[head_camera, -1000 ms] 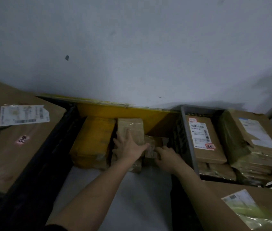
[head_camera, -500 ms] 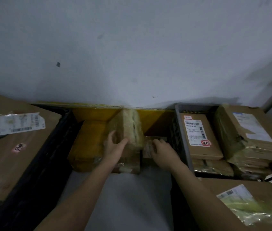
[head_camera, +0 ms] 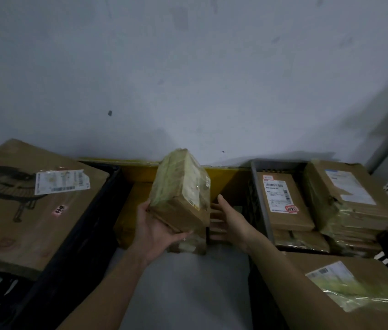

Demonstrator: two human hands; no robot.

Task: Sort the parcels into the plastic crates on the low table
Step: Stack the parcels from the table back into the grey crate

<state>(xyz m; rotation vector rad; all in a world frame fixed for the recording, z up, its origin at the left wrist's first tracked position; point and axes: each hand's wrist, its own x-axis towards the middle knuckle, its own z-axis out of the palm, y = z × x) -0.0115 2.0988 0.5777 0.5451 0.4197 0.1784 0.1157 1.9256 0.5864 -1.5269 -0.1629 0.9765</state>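
My left hand (head_camera: 156, 228) grips a small taped cardboard parcel (head_camera: 181, 189) from below and holds it raised and tilted above the yellow crate (head_camera: 226, 175) against the wall. My right hand (head_camera: 229, 217) is open just right of the parcel, fingers straight, not touching it. More brown parcels (head_camera: 128, 217) lie inside the yellow crate under both hands. The grey crate (head_camera: 258, 186) to the right holds a labelled flat parcel (head_camera: 283, 201).
A large cardboard box (head_camera: 28, 206) sits on a black crate (head_camera: 86, 225) at left. Stacked taped parcels (head_camera: 352, 203) stand at far right, and another labelled box (head_camera: 345, 291) lies at lower right. The grey wall stands right behind the crates.
My left hand has lifted the small parcel out of the yellow crate and tipped it up. My right hand has come off the parcels below and opened beside it.
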